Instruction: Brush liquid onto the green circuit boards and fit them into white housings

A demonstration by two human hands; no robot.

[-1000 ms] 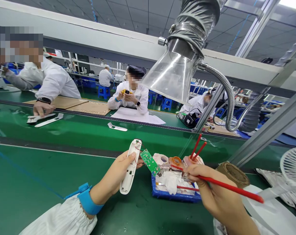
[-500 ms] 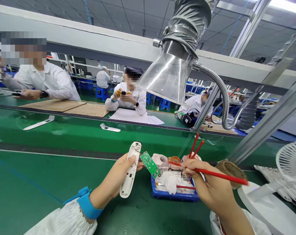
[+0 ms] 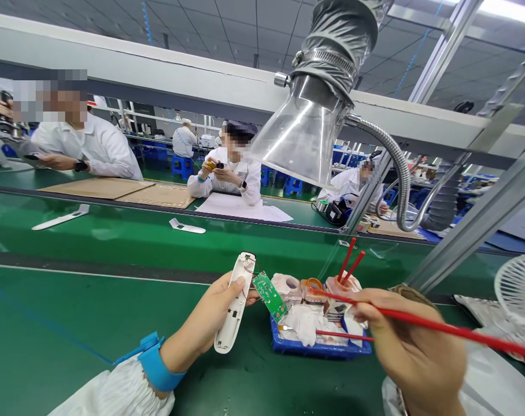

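My left hand (image 3: 210, 315) grips a long white plastic housing (image 3: 235, 303) upright over the green bench, thumb pressed on its face. A small green circuit board (image 3: 269, 296) hangs from the housing's top by thin red wires. My right hand (image 3: 412, 352) is closed on a long red stick (image 3: 422, 325), whose tip points left toward the blue tray (image 3: 318, 348). The tray holds tape rolls, white cloths and two more red sticks (image 3: 348, 263) standing in a cup.
A clear fume hood (image 3: 303, 136) on a flexible hose hangs above the tray. A white fan (image 3: 520, 289) stands at the right. Two white parts (image 3: 187, 227) lie on the green conveyor (image 3: 115, 237). Workers in white coats sit across it, one with a sleeve (image 3: 98, 150) at the left.
My right hand has drawn back toward me and to the right, the red stick's tip now lying lower over the tray. The white parts on the conveyor have slid left.
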